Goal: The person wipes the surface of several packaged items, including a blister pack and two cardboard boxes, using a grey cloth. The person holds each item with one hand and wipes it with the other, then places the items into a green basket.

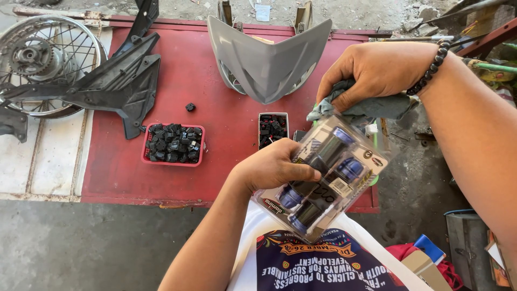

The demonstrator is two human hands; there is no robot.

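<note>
One head-worn camera here, looking steeply down and close over the red table (215, 91), no second view.

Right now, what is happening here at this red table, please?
A person holds a clear plastic blister pack of black and blue cylindrical grips in the left hand. The right hand presses a grey-blue cloth against the top edge of the pack. Beyond the hands, on the red metal table, lie a grey plastic motorcycle fairing, a red tray of small black parts and black plastic body panels. A spoked wheel rests at the left.
</note>
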